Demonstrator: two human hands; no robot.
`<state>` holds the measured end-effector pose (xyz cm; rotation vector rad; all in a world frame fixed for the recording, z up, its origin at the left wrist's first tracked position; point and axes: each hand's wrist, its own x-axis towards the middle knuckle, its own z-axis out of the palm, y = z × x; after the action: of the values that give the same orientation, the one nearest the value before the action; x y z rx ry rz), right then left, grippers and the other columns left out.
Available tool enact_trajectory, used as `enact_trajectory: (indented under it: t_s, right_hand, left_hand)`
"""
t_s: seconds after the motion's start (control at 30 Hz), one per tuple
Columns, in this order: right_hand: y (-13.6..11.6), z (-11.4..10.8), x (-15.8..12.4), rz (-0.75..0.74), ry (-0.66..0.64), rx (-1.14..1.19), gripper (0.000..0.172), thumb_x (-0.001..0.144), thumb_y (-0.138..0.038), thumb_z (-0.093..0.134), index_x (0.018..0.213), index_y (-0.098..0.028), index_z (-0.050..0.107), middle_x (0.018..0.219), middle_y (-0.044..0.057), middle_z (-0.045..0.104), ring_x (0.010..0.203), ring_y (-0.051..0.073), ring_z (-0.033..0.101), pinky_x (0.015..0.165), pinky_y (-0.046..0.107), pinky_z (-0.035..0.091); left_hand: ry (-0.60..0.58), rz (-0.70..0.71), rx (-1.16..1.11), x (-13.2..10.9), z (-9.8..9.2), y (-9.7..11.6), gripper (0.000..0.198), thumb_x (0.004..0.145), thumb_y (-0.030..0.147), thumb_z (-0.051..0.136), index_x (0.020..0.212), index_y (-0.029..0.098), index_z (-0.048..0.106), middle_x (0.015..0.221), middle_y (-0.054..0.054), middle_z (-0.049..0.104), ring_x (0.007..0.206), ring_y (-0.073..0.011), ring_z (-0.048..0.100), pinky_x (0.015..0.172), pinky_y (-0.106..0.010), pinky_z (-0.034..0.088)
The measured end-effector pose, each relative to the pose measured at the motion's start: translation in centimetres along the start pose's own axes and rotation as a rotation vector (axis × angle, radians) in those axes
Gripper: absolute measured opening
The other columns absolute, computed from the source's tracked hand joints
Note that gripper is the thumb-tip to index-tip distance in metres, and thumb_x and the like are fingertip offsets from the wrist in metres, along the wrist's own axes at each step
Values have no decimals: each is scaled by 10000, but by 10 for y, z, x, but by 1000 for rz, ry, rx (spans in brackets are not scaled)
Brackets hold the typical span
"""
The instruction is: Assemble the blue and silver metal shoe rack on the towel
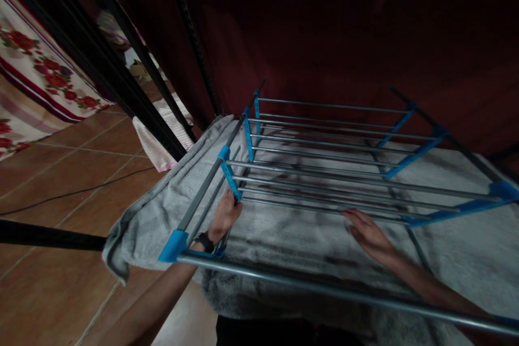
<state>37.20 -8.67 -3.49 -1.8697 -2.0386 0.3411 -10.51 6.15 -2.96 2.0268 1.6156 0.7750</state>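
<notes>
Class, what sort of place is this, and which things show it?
Probably a room in a home, perhaps a bedroom: a soft grey blanket lies spread out, with flowered fabric and a tiled floor at the left.

1. Rack rods (267, 275): metal, smooth, dull sheen.
2. Rack joint pieces (173, 246): plastic, smooth, low sheen.
3. Blanket (275, 243): cloth, plush nap, matt.
4. Floor tiles (101, 184): smooth, faintly glossy.
5. Floral sheet (52, 75): cloth, matt.

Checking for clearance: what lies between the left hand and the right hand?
In the head view, grey blanket shows between the left hand and the right hand, with a metal rack rod running along that stretch.
</notes>
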Motion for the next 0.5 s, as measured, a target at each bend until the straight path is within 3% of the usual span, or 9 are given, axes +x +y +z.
enact_trajectory:
  t_s: [0.1,0.23,0.5]
  right_hand:
    - [-36,24,32,-137,-84,-88,485,969,-221,414,1407,-225,622,1420,114,651,1327,272,598,1178,501,461]
    - [-69,47,63,-184,-138,-190,462,975,-127,416,1367,-214,644,1345,125,686,1238,277,638,1100,465,510]
    - [-71,55,67,-128,-156,-141,357,1033,-191,416,1269,-253,677,1197,95,739,1096,243,700,998,404,568]
  left_hand:
    - [-11,-18,30,-1,-2,4,240,802,167,574,1041,190,580,916,-55,602,883,-247,631,876,-417,553]
    - [14,-35,83,-1,-2,7,287,791,161,587,1077,184,605,998,-92,655,954,-273,656,888,-417,558]
    - [43,-35,84,0,-1,9,237,789,126,565,1010,204,600,894,-65,650,922,-264,664,854,-394,552]
